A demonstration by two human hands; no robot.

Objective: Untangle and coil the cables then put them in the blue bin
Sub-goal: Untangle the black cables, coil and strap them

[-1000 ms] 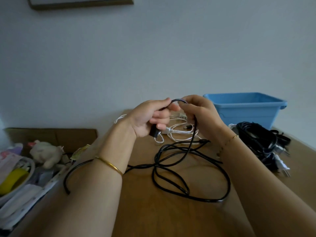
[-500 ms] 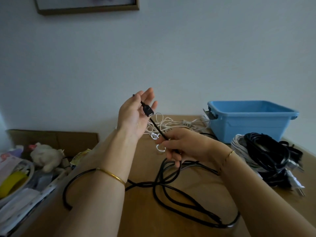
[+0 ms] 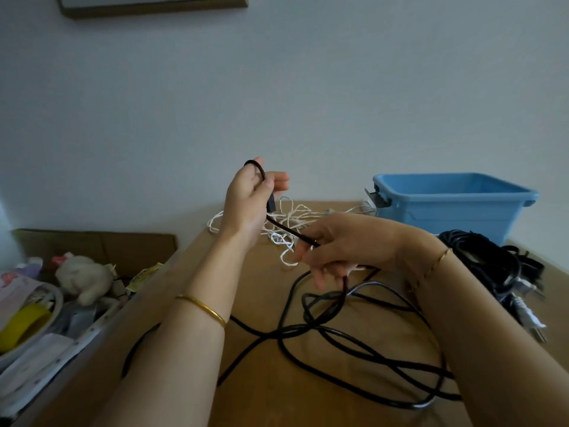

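1. Our left hand (image 3: 251,198): raised, thumb and forefinger clamped on the black cable (image 3: 288,230) above its plug. Half a second earlier this palm lay open; one turn had since formed over the forefinger.
2. White cable tangle (image 3: 291,215): on the table (image 3: 261,396), untouched.
3. Our right hand (image 3: 341,249): lower, fingers curled round the same cable, slack trailing across the table.
4. Blue bin (image 3: 446,208): far right, interior hidden.

We judged coiling just begun.

Top edge cuts off wall frame (image 3: 154,4), black cable (image 3: 271,333) passing behind right forearm (image 3: 477,334) (far loops hidden)
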